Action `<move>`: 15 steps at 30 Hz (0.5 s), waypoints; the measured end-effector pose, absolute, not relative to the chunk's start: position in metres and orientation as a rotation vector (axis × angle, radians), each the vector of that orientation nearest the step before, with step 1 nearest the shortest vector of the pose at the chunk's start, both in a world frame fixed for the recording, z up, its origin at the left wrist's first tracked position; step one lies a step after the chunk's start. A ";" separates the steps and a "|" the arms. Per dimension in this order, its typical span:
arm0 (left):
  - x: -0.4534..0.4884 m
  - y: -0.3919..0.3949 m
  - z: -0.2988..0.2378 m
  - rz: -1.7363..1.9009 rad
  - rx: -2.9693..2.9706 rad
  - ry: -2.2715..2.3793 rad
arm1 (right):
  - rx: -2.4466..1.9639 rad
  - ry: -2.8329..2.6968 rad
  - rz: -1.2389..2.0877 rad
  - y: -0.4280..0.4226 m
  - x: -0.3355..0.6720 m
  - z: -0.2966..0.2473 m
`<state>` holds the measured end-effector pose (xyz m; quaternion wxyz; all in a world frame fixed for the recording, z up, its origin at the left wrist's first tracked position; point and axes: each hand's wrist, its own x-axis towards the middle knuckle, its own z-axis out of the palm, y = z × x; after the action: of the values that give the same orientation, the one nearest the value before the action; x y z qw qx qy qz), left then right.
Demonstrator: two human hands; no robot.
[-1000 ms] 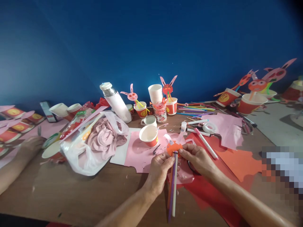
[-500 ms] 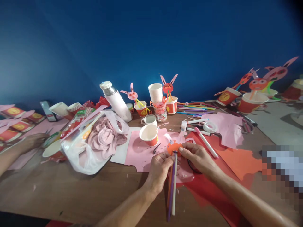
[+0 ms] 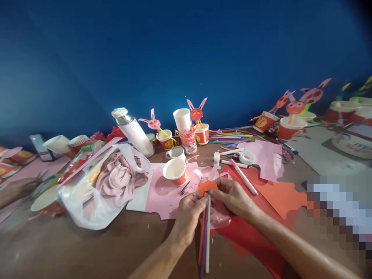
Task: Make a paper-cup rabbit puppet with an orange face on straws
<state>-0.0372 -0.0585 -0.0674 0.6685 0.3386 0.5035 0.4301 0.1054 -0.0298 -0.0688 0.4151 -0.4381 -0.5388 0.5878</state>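
My left hand [image 3: 187,213] is closed round a bundle of thin straws [image 3: 205,236], orange, purple and white, which hang down toward the table's near edge. My right hand [image 3: 232,195] pinches an orange paper disc [image 3: 207,185] at the top of the straws. Both hands hover over pink paper [image 3: 165,192] and red paper [image 3: 247,236] lying on the wooden table. A red and white paper cup [image 3: 175,171] stands just beyond my left hand.
A plastic bag with pink cloth [image 3: 107,182] lies at the left. A white flask [image 3: 131,130], cups with paper rabbits [image 3: 200,130], loose pens [image 3: 242,176] and a tape roll [image 3: 247,157] crowd the back. Another person's hand [image 3: 17,188] rests at the far left.
The view has shifted so everything sits a little further left and lower. My hands keep the same hold on the straws and disc. The other person's hand has drawn back leftward.
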 end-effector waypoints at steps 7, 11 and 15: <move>-0.038 -0.056 -0.063 0.987 0.818 1.176 | -1.157 -1.397 1.385 -0.029 0.113 -0.057; -0.045 -0.055 -0.053 1.033 0.866 1.258 | -1.208 -1.402 1.299 -0.024 0.137 -0.033; -0.048 -0.054 -0.040 0.989 0.922 1.296 | -1.273 -1.437 1.194 -0.019 0.164 -0.019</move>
<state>-0.0482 -0.0540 -0.0404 0.5927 0.3965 0.5572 0.4254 0.1641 -0.0192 -0.0192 0.4262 -0.5093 -0.5750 0.4778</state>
